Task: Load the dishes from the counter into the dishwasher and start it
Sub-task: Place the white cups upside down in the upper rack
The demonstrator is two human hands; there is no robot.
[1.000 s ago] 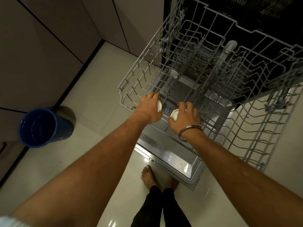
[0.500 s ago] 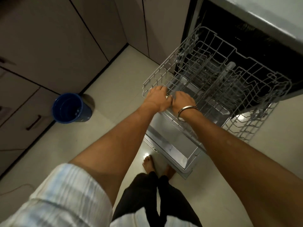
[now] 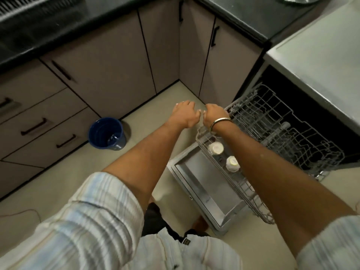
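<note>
Now I see the dishwasher rack (image 3: 288, 137) pulled out below and to the right of both hands, its long axis running away from me. The two small cups (image 3: 215, 147) sit in it under my right forearm. My left hand (image 3: 184, 115) and right hand (image 3: 215, 114) hang loosely curled, holding nothing; a second ago each gripped a cup down in the rack.
</note>
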